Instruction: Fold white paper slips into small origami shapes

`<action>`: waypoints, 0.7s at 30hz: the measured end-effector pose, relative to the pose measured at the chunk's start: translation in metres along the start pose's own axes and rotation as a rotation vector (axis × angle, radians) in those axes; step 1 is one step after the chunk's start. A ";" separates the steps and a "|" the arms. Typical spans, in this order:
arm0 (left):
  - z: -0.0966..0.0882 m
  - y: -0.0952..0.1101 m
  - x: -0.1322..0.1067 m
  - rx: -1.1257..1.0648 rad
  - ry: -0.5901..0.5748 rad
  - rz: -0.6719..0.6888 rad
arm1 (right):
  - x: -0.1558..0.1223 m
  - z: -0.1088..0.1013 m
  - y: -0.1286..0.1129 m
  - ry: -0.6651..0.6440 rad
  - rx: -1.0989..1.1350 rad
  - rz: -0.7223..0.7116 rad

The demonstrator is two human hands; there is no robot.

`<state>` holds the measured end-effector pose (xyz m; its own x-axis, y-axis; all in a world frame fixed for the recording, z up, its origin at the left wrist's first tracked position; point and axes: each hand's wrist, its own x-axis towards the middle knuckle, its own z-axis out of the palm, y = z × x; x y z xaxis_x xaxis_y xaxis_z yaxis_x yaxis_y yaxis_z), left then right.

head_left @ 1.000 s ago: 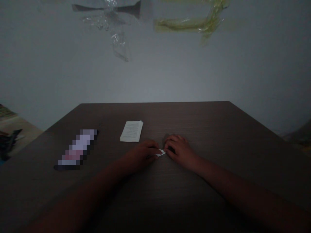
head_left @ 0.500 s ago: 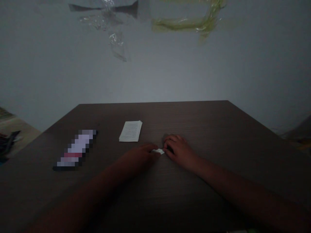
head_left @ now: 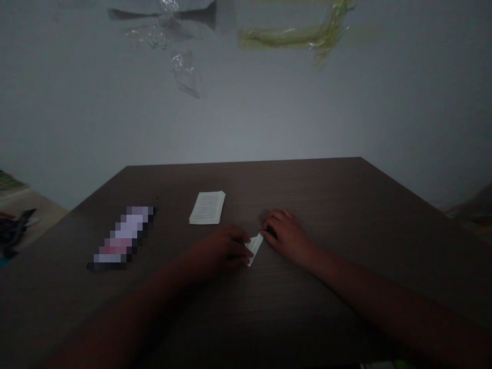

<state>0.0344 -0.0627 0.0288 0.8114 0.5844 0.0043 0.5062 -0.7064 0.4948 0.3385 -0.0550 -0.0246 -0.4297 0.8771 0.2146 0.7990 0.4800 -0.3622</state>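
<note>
A small folded piece of white paper (head_left: pixel 254 247) with a pointed upper corner rests on the dark wooden table (head_left: pixel 307 195), between my two hands. My left hand (head_left: pixel 226 249) has its fingers and thumb on the paper's left side, covering part of it. At the paper's upper right tip, the curled fingers and thumb of my right hand (head_left: pixel 286 233) pinch the corner. A stack of printed paper sheets (head_left: pixel 207 208) lies just beyond my left hand.
To the left lies a phone (head_left: pixel 125 236) with its screen blurred out. Behind the table stands a pale wall (head_left: pixel 269 113) with strips of yellow tape (head_left: pixel 284 38) and clear tape on it. Several unclear items (head_left: pixel 17 230) are beyond the table's left edge.
More of the folded paper shows now, and it stands at a steeper slant. My left thumb has moved down along it, and my right hand has shifted slightly to the right.
</note>
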 end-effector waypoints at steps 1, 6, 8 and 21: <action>0.004 0.004 0.003 0.000 0.027 -0.022 | 0.000 0.000 0.001 -0.002 -0.004 0.001; 0.019 0.013 0.015 -0.011 0.108 -0.171 | 0.000 0.000 0.000 0.015 -0.002 0.014; 0.022 0.010 0.016 -0.023 0.115 -0.195 | -0.001 -0.001 -0.002 0.023 0.008 0.004; 0.028 0.002 0.016 -0.072 0.147 -0.195 | -0.007 -0.002 -0.011 0.050 0.032 -0.006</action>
<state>0.0571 -0.0663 0.0055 0.6466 0.7624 0.0259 0.6229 -0.5473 0.5589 0.3335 -0.0667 -0.0204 -0.4124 0.8727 0.2614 0.7821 0.4863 -0.3896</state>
